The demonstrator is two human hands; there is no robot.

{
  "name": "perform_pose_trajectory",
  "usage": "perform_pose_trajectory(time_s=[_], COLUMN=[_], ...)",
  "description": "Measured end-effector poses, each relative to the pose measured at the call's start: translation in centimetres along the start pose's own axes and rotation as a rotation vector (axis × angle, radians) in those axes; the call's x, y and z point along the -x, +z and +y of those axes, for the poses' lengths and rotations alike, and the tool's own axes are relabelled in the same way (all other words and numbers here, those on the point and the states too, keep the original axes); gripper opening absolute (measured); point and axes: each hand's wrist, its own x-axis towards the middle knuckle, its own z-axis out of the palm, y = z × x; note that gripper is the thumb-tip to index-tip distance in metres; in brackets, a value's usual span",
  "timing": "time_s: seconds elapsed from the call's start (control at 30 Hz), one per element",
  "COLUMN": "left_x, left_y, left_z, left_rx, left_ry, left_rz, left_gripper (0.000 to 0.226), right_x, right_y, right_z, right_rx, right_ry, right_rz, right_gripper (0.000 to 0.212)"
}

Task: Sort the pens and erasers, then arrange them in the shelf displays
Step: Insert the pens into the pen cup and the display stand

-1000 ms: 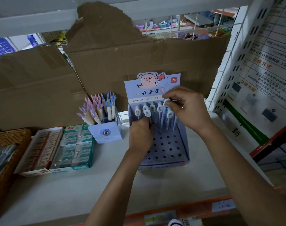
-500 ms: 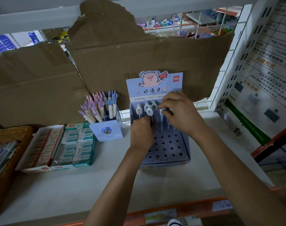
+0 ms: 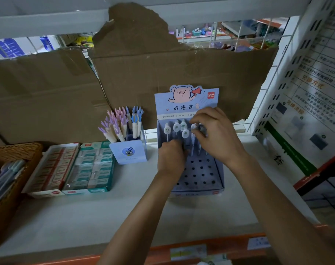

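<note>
A blue pen display box [image 3: 218,175] with a pig header card stands on the shelf, its base full of holes. Several pens with white oval tops [image 3: 177,127] stand in its back rows. My left hand [image 3: 171,156] is closed around a bunch of pen barrels at the box's left. My right hand [image 3: 214,132] pinches the top of one pen [image 3: 193,127] over the back row. To the left are a small blue pen cup [image 3: 128,152] of pens with hand-shaped tops and two open eraser boxes [image 3: 71,167].
A wicker basket [image 3: 11,155] holding pens sits at the far left. Torn brown cardboard [image 3: 124,77] lines the back of the white shelf [image 3: 86,222]. A perforated white upright and a printed poster [image 3: 311,96] stand at the right. An orange rail edges the shelf front.
My right hand has come down with the pen, from above the back row to among the standing pens. My left hand stays on its bunch of pens.
</note>
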Motion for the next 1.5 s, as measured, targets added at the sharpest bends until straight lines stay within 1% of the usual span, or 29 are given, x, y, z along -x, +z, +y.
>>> perform_pose_trajectory(time_s=[0.1,0.13,0.2,0.27,0.3,0.37,0.43,0.5,0.6,0.7,0.77,0.83,0.9,0.97,1.0,1.07,1.13,1.2,1.27,1.37,1.5], left_x=[1.1,1.5,2.6,3.5,4.0,5.0,6.1,7.6,10.0,12.5,13.2,12.7,11.8,10.9,10.7,10.7,10.9,11.0,11.0,11.2,11.5], left_y=[-1.8,-2.9,-5.5,-8.2,-9.5,-11.9,-14.1,-16.2,-19.4,-22.7,-24.1,-24.5,-24.3,-23.6,-23.2,-22.8,-23.0,-23.0,-23.1,-23.5,-24.7], left_z=[-0.1,-0.5,-2.2,-4.9,-6.5,-9.5,-12.6,-16.1,-22.0,-27.4,-30.6,-33.9,-36.2,-37.4,-37.4,-38.0,-38.4,-38.7,-38.8,-38.6,-38.7], left_rx=[-0.011,-0.028,-0.047,-0.014,-0.019,-0.109,-0.203,-0.266,-0.386,-0.403,-0.434,-0.401,-0.285,-0.205,-0.208,-0.284,-0.306,-0.264,-0.226,-0.136,-0.034], left_ry=[0.000,0.004,0.024,0.043,0.036,-0.012,-0.075,-0.146,-0.277,-0.517,-0.644,-0.731,-0.783,-0.752,-0.729,-0.683,-0.661,-0.663,-0.664,-0.718,-0.754], left_rz=[0.002,0.035,0.156,0.292,0.325,0.338,0.361,0.379,0.321,0.214,0.085,-0.066,-0.190,-0.258,-0.263,-0.193,-0.127,-0.131,-0.101,0.010,0.117], left_gripper=[0.022,0.022,0.023,0.025,0.028,0.027,0.020,0.025,0.034,0.047,0.051,0.059,0.071,0.079,0.077,0.063,0.048,0.040,0.033,0.022,0.010], right_x=[-0.2,-0.3,-0.5,-0.7,-0.9,-1.4,-2.2,-3.1,-4.5,-5.7,-6.2,-6.6,-6.9,-7.0,-6.9,-6.9,-7.0,-7.0,-7.0,-6.8,-6.8], right_y=[-0.1,0.1,1.1,2.6,3.5,5.7,8.0,10.4,13.8,17.6,20.0,22.2,24.1,25.6,26.2,27.1,27.6,27.8,27.8,27.6,27.5], right_z=[-1.9,-2.7,-4.7,-7.2,-8.6,-11.5,-14.8,-18.4,-24.0,-29.5,-32.6,-35.4,-37.7,-39.1,-39.3,-39.5,-39.5,-39.6,-39.6,-39.5,-39.2], right_rx=[-0.002,-0.007,-0.026,-0.060,-0.081,-0.122,-0.167,-0.221,-0.288,-0.337,-0.338,-0.325,-0.286,-0.232,-0.201,-0.150,-0.168,-0.176,-0.177,-0.231,-0.381], right_ry=[-0.011,-0.021,-0.064,-0.110,-0.127,-0.160,-0.206,-0.258,-0.339,-0.409,-0.439,-0.448,-0.383,-0.261,-0.212,-0.145,-0.059,-0.006,0.003,0.056,0.143], right_rz=[0.036,0.045,0.042,0.007,-0.017,-0.068,-0.125,-0.194,-0.264,-0.342,-0.399,-0.458,-0.510,-0.565,-0.571,-0.524,-0.479,-0.464,-0.456,-0.448,-0.443], right_gripper=[0.019,0.017,0.014,0.015,0.015,0.015,0.016,0.019,0.023,0.023,0.020,0.022,0.027,0.027,0.026,0.022,0.024,0.029,0.033,0.029,0.024])
